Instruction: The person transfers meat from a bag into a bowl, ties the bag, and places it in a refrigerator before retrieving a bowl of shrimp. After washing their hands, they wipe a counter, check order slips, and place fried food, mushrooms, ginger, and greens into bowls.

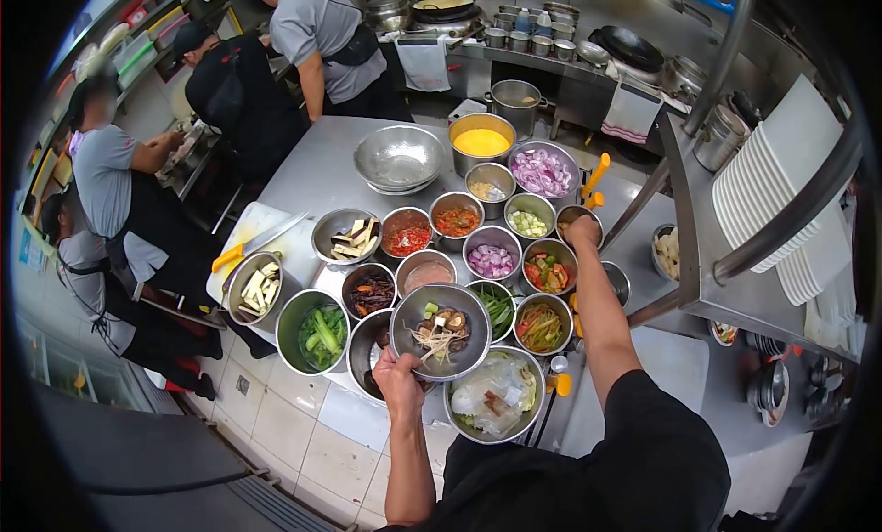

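My left hand (399,382) grips the rim of a steel bowl (467,362), tilted slightly toward me. Inside it lie mushroom pieces (447,341), pale thin strands and a green piece. Reaching to the far right of the containers, my right hand (582,232) has its fingers down inside a small steel container (595,214); the fingertips and what they touch are hidden. Around the bowl stand containers of leafy greens (322,337), chopped purple onion (491,261), green strips (494,309) and a plastic bag (496,397) over pale leaves.
Several people, such as a person in a grey shirt (331,45), work at the left and back. A metal shelf (703,247) with stacked white plates (767,197) overhangs the right. A knife (262,242) lies on a white board (241,227) at left.
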The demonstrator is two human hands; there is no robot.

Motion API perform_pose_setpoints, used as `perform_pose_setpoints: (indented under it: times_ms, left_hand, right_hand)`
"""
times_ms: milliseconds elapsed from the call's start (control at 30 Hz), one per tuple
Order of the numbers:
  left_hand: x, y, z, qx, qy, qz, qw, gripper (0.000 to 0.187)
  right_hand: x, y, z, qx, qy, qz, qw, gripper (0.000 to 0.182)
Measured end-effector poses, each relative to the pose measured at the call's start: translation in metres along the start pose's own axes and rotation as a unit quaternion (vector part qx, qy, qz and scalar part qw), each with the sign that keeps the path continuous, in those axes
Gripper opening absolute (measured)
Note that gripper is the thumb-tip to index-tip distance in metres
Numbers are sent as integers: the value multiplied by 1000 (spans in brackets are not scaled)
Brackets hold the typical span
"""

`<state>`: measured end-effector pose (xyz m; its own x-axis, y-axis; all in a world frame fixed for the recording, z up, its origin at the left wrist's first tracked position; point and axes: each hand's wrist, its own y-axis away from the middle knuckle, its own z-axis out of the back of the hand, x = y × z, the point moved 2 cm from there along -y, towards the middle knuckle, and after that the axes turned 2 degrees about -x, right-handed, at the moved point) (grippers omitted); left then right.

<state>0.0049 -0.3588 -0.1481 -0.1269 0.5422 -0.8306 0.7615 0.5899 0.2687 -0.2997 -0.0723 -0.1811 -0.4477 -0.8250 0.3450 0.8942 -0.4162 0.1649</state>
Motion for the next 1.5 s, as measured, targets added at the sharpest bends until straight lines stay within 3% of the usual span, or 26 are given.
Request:
perform_pose_setpoints:
  times_ms: [100,200,233,267,400,467,500,567,633,700,833,933,1233,1500]
  left_hand:
    - [8,-3,12,9,-16,-16,1000,24]
    - [11,-5,12,-2,-20,-40,999,23]
    - [9,-2,10,-9,-24,-31,999,19]
    - [5,0,2,-17,-28,-21,999,15]
    - [13,-7,-11,4,-37,-10,999,12]
    - [17,-9,-17,20,-30,-8,999,12]
    - [19,-10,-18,30,-30,-4,999,11]
    - [18,-9,-19,41,-37,0,998,11]
    - [16,-7,-15,33,-40,3,999,11]
    - [13,-4,-12,26,-44,3,999,11]
    - [4,1,-4,21,-53,1,998,12]
    - [3,2,2,20,-59,-7,998,14]
    - [3,-2,0,16,-33,5,999,18]
    - [7,-3,9,41,-29,10,999,23]
  right_hand:
    - [-4,-2,5,-52,-49,-3,997,31]
    - [4,-4,15,-70,-206,90,972,26]
    - [8,2,12,33,-370,135,918,26]
    - [17,26,22,133,-521,168,827,26]
    - [63,164,80,386,-436,289,760,31]
    - [67,176,68,380,-416,349,749,34]
    - [68,159,61,301,-394,389,776,38]
    - [62,98,49,153,-387,295,860,29]
    - [49,30,33,-46,-253,238,937,19]
    - [38,-5,20,-102,-96,107,984,23]
    - [11,-43,-24,12,-46,70,996,43]
    - [16,-18,-5,-61,-67,18,996,58]
    - [8,-2,-12,-146,-77,42,985,54]
    - [6,5,-9,-141,-81,20,986,52]
